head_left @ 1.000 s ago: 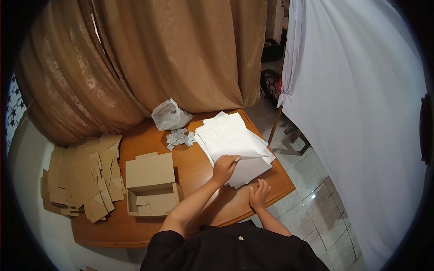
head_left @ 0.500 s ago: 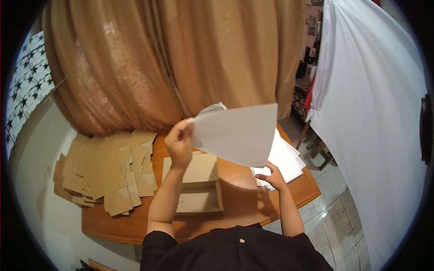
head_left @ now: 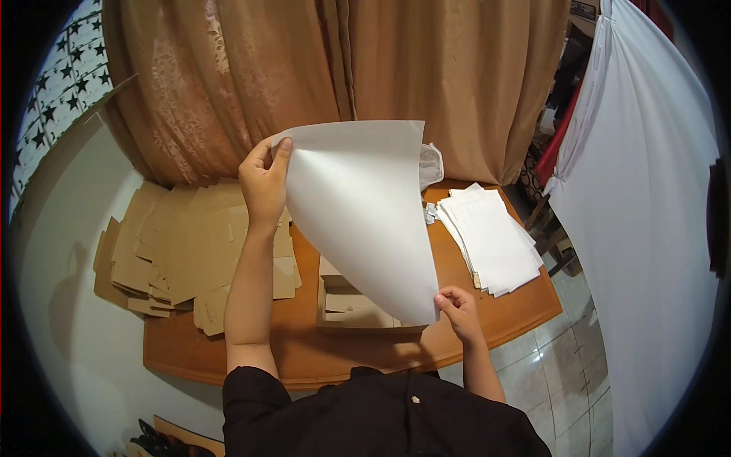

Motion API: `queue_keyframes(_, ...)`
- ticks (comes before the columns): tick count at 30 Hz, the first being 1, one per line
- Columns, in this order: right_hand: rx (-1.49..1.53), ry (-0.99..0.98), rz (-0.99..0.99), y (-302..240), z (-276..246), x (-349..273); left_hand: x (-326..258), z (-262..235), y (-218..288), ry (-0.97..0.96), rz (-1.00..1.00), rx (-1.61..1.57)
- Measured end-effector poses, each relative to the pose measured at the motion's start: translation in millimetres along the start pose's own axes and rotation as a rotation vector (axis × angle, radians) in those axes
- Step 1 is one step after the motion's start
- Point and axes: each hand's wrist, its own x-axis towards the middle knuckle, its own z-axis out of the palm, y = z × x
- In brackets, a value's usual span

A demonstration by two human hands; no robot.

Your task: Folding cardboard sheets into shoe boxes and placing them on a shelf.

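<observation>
L hand (head_left: 263, 183) pinches the paper sheet's (head_left: 358, 206) top-left corner, R hand (head_left: 458, 311) its btm-right, fingers closed w/ just paper btwn, above the box (head_left: 343, 298) nr the table's (head_left: 186, 346) front edge; prob. light, floppy, easily creased, best held by opp. corners.

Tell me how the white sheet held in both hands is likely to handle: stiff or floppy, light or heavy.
The white sheet is probably floppy: it bows between the left hand and the right hand. It seems light, since each hand merely pinches it near a corner.
</observation>
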Motion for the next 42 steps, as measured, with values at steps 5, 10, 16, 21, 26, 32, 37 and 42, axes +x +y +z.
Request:
queue_keyframes(5, -0.015, 0.15, -0.004, 9, 20, -21, 6, -1, -51, -0.157, -0.126, -0.123)
queue_keyframes(10, -0.092, 0.336, 0.102, 39, 28, -40, -7, 13, -112, -0.322, -0.256, -0.158)
queue_keyframes(16, -0.297, 0.47, 0.081, 81, 26, -58, -43, 20, -209, -0.428, -0.379, -0.111)
queue_keyframes(21, -0.623, 0.542, 0.145, 100, 27, -66, -68, 22, -286, -0.471, -0.486, 0.115)
queue_keyframes(26, -0.925, 0.579, 0.253, 92, 45, -60, -84, 27, -280, -0.545, -0.488, 0.427)
queue_keyframes(32, -1.173, 0.518, 0.272, 86, 47, -46, -137, 18, -213, -0.811, 0.304, 0.357)
queue_keyframes(37, -1.104, 0.489, 0.208, 87, 40, -28, -198, 9, -193, -1.375, 0.535, 0.519)
queue_keyframes(42, -1.065, 0.435, 0.181, 82, 34, -7, -196, -3, -175, -1.352, 0.41, 0.598)
